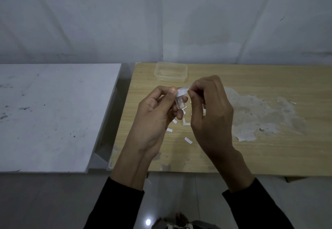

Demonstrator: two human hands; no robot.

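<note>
My left hand (158,110) holds a small clear plastic vial (180,102) between thumb and curled fingers, above the wooden table (251,153). My right hand (206,110) pinches a small white paper strip (182,91) at the vial's top end. Both hands hover close together over the table's left part. Several small white paper strips (188,140) lie scattered on the wood beneath and between the hands; some are hidden by the hands.
A clear plastic container (170,72) stands at the table's back edge, just beyond the hands. A patch of peeled veneer (260,117) spreads to the right. A white table (53,117) stands to the left across a narrow gap. The wall is close behind.
</note>
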